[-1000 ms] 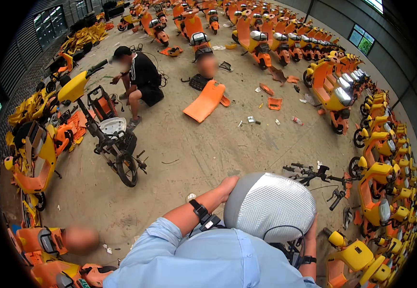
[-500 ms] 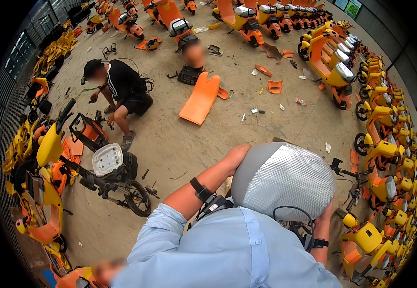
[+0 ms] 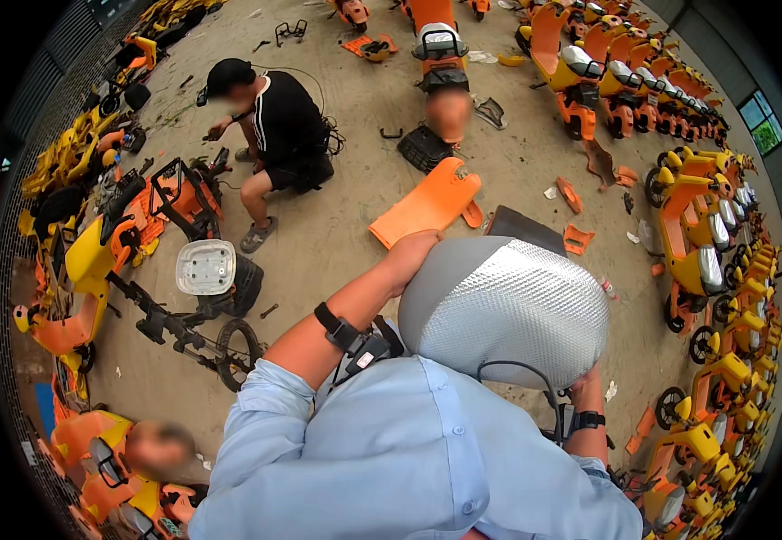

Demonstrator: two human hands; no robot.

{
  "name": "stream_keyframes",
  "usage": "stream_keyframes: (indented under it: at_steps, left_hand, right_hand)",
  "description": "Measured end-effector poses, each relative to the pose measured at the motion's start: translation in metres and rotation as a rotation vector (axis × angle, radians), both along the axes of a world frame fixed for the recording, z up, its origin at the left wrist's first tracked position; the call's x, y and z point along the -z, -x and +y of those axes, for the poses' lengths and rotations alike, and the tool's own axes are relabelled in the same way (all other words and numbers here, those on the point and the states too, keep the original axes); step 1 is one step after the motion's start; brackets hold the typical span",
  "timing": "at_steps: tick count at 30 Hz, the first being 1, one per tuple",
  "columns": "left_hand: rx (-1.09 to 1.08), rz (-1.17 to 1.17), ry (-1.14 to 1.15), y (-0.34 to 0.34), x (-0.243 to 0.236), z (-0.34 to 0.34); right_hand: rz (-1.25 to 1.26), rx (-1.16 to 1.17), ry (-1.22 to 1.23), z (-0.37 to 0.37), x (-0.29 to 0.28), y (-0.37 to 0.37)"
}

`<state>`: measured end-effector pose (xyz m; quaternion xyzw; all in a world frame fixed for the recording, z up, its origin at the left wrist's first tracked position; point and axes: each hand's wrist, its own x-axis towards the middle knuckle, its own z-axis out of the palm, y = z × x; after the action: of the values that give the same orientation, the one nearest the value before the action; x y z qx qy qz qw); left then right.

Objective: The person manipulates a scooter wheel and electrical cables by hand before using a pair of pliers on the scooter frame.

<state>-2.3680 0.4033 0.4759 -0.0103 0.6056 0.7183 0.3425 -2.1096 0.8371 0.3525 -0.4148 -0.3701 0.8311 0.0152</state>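
Note:
A bulky scooter seat with a silver dimpled top and grey side is in front of my chest. My left hand grips its far left edge, the fingertips hidden behind the grey side. At its near right edge my right hand holds on from below, mostly covered by the seat. A dark flat panel shows just beyond the seat; I cannot tell whether they are joined. Over the near side loops a black cable. Just past my left hand lies a curved orange body panel.
A person in black crouches at the far left. Nearby stands a stripped scooter frame with a white tray-like part. Yellow and orange scooters line the right side. Orange scraps litter the floor.
My view has shifted, so the crouching person and floor parts appear farther right. The seat now sits nearer the orange panel, still between my hands. The handlebar formerly beside it on the right is out of sight.

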Motion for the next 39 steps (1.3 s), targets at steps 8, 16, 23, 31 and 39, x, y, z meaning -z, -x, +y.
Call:
stream_keyframes:
  at_steps: [8,16,23,31,39]
  left_hand:
    - [0.026,-0.065,-0.102,0.145,0.028,0.018]
    - [0.327,-0.026,-0.108,0.328,0.035,0.020]
    - [0.495,0.117,-0.085,0.465,0.003,-0.001]
    - [0.350,-0.048,-0.151,0.606,0.000,-0.036]
    - [0.020,0.045,-0.049,0.795,0.026,-0.084]
  right_hand:
    - [0.002,-0.021,-0.057,-0.006,0.005,0.125]
    - [-0.121,0.219,-0.013,-0.079,0.005,0.198]
    - [-0.091,0.354,-0.057,-0.163,-0.034,0.294]
    - [-0.004,0.315,-0.060,-0.172,-0.047,0.493]
    - [0.042,0.058,-0.003,-0.132,0.009,0.797]
